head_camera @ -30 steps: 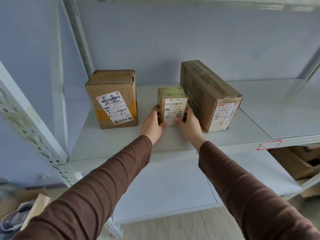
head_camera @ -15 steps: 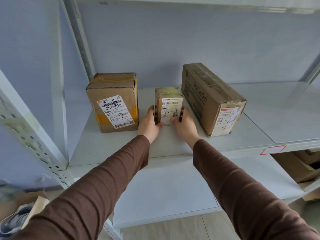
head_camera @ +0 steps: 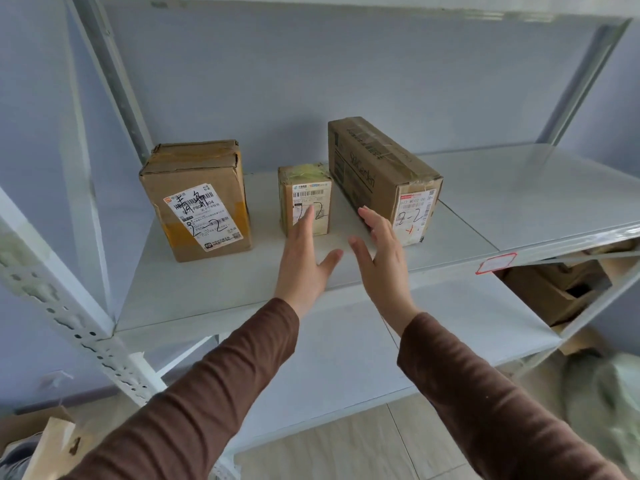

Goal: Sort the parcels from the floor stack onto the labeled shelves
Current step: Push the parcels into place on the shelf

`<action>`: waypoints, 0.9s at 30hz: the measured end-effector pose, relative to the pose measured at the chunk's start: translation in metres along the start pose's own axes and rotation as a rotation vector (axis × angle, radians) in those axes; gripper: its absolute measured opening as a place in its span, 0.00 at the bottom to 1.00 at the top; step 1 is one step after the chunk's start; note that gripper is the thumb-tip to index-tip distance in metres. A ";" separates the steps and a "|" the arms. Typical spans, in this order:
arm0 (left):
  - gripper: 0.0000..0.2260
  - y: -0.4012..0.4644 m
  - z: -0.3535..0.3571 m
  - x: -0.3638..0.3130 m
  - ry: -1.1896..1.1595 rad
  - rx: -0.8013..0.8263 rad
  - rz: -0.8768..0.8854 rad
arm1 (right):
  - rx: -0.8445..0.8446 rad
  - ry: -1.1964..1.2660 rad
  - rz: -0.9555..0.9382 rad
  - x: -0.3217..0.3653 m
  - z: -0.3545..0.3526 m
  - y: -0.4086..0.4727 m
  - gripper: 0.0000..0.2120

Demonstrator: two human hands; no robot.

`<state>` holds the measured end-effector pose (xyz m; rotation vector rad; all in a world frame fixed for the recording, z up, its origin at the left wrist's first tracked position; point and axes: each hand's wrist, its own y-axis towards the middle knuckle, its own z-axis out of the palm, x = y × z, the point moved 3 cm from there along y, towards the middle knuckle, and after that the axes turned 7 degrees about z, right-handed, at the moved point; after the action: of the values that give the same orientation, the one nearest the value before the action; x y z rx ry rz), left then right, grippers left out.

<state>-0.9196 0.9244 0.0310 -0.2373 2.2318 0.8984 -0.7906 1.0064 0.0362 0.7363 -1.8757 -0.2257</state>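
Both hands had just come off the small box (head_camera: 304,199): a moment earlier they were clasping its two sides, and now the left hand (head_camera: 304,258) and right hand (head_camera: 382,258) hung in front of it with fingers straight and spread, holding nothing. The left fingertips crossed its label in the view, though I could not tell whether they touched it. The small box stood upright on the shelf (head_camera: 519,202), between the tall box (head_camera: 197,199) to its left and the long box (head_camera: 384,178) to its right, apart from both, and pushed a little deeper than when it was held. All three carried a hand-written "2-2", so it looked to me as if this parcel had landed where it belonged and that placing was done. A red-edged tag (head_camera: 496,263) sat on the shelf's front lip, too blurred to read. More boxes (head_camera: 554,292) showed on the level below.
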 end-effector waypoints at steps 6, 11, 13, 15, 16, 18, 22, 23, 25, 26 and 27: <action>0.39 0.006 0.040 -0.024 -0.045 0.106 -0.003 | -0.172 -0.011 -0.018 -0.028 -0.054 -0.009 0.20; 0.42 0.026 0.077 -0.028 -0.069 0.158 -0.056 | -0.183 -0.014 0.125 -0.066 -0.088 0.022 0.29; 0.44 0.038 0.090 -0.027 -0.049 0.169 -0.086 | -0.072 -0.036 0.207 -0.081 -0.094 0.041 0.35; 0.46 0.047 0.102 -0.028 -0.036 0.163 -0.124 | 0.089 0.008 0.284 -0.097 -0.094 0.061 0.40; 0.47 0.051 0.108 -0.028 -0.032 0.154 -0.139 | 0.169 0.030 0.302 -0.104 -0.093 0.070 0.41; 0.48 0.057 0.117 -0.025 -0.054 0.120 -0.150 | 0.281 0.034 0.293 -0.117 -0.087 0.084 0.37; 0.47 0.064 0.128 -0.012 -0.079 0.075 -0.172 | 0.353 0.046 0.265 -0.129 -0.075 0.100 0.26; 0.46 0.065 0.129 -0.011 -0.078 0.062 -0.180 | 0.363 0.054 0.253 -0.130 -0.072 0.103 0.27; 0.45 0.069 0.129 -0.008 -0.062 0.045 -0.198 | 0.377 0.068 0.232 -0.132 -0.067 0.109 0.28; 0.44 0.071 0.129 -0.007 -0.045 0.042 -0.204 | 0.382 0.075 0.226 -0.133 -0.064 0.114 0.29; 0.44 0.074 0.129 -0.007 -0.029 0.041 -0.209 | 0.386 0.076 0.224 -0.133 -0.062 0.117 0.29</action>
<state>-0.8739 1.0647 0.0099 -0.4272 2.1493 0.7380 -0.7470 1.1881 0.0157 0.7706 -1.9316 0.3114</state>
